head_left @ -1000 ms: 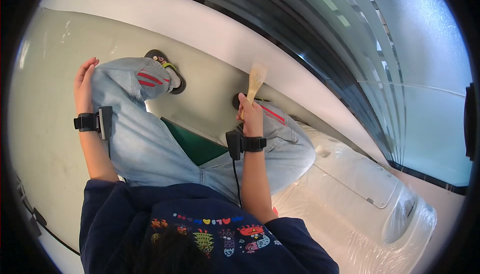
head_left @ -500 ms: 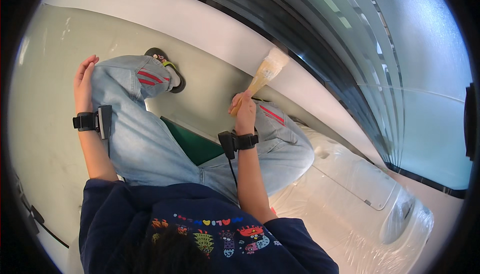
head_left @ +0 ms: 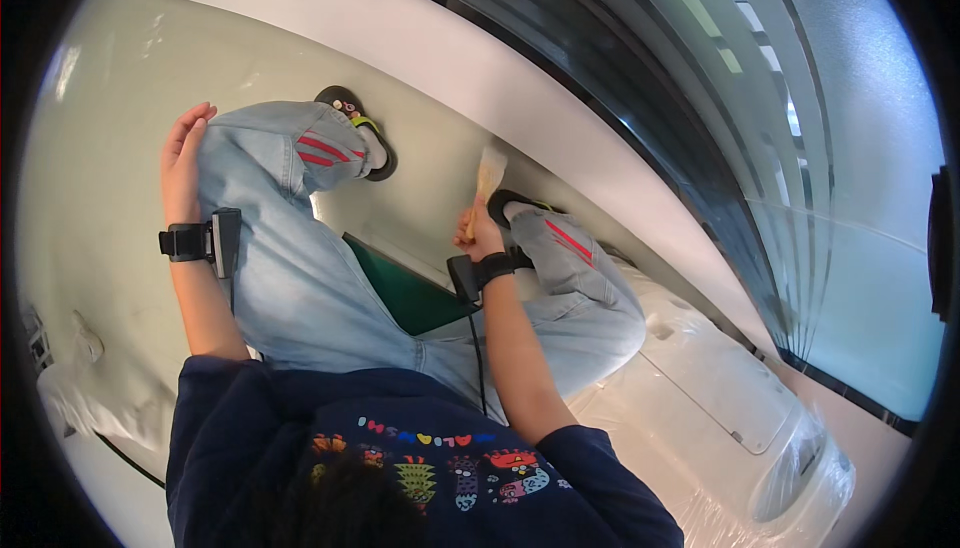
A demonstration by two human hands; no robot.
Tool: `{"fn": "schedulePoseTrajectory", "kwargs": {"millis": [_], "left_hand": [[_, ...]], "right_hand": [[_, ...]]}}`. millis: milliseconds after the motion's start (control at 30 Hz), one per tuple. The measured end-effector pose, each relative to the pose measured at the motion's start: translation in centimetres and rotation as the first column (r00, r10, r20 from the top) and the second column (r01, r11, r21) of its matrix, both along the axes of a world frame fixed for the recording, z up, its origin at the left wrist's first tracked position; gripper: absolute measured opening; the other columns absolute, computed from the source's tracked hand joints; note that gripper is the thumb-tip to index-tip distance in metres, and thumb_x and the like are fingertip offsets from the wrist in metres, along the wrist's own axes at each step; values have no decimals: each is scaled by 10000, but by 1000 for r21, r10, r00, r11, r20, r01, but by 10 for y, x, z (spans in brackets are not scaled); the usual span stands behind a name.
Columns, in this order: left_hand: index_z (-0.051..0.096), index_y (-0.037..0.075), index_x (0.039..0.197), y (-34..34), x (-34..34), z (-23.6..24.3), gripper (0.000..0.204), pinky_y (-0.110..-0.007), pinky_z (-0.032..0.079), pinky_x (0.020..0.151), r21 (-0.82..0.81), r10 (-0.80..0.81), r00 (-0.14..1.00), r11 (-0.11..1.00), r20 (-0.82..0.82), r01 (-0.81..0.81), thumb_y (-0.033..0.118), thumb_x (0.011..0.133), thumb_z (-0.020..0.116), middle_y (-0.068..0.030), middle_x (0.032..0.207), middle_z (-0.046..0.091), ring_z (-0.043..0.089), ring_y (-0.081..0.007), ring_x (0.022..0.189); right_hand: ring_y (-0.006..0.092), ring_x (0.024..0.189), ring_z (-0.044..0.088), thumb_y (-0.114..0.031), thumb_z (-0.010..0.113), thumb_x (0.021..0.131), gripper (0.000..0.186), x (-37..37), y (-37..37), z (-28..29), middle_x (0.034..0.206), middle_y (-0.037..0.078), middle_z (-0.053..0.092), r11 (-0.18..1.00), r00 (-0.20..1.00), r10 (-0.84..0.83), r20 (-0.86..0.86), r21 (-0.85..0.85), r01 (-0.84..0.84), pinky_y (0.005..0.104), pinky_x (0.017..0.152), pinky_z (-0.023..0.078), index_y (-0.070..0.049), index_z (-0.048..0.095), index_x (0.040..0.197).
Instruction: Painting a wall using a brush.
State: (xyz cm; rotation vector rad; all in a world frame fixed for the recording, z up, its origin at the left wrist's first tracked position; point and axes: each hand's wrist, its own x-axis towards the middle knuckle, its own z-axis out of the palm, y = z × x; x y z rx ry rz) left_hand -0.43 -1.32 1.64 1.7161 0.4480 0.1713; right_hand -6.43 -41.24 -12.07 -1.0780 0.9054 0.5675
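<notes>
I see one brush [head_left: 487,180] in the person's right hand [head_left: 481,233], and I take the green panel [head_left: 408,290] between the legs as my landmark. The brush stands beyond that panel's right end, its pale, flat bristle head pointing away from the body, and its yellowish, wood-like handle is wrapped by the curled fingers. I cannot tell whether the bristles touch anything.

The left hand [head_left: 184,153], far to the left of the panel and well apart from the brush, is loosely extended, fingers close together, beside the left knee; I cannot tell whether it presses on the cloth.

I count two hands and two black wristbands [head_left: 186,242], each carrying one hard, angular box [head_left: 227,243]. The panel itself is flat, dark and straight-edged.

On either side of it run two legs in faded blue denim trousers [head_left: 285,268], red stripes near both hems. Beyond it I count two black shoes [head_left: 343,101], the right one just beside the brush. Right of the panel lies a smooth, white, moulded body [head_left: 700,388] under wrinkled clear plastic film [head_left: 735,493]. Farther beyond it, a white ledge [head_left: 400,28] curves along striped, frosted glass [head_left: 870,318].
</notes>
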Motion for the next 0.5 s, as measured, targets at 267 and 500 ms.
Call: {"fn": "schedulePoseTrajectory", "kwargs": {"millis": [267,500], "left_hand": [[537,26,1046,4,0,-3,259,-257,285,931,19,1,1000,1000,25,-1,172,845,464,-78,1046,561,471,-140,1033],[534,25,1051,3,3,-3,264,-262,282,934,14,-26,999,1000,34,25,172,842,469,-80,1051,558,464,-141,1042]], "right_hand": [[120,361,360,-374,560,785,387,20,-14,53,461,-2,364,983,999,41,30,-182,-35,261,385,356,-108,405,549],[92,383,360,-299,565,796,342,8,8,125,478,-15,374,979,953,-57,298,-171,112,249,397,343,-102,420,557]]}}
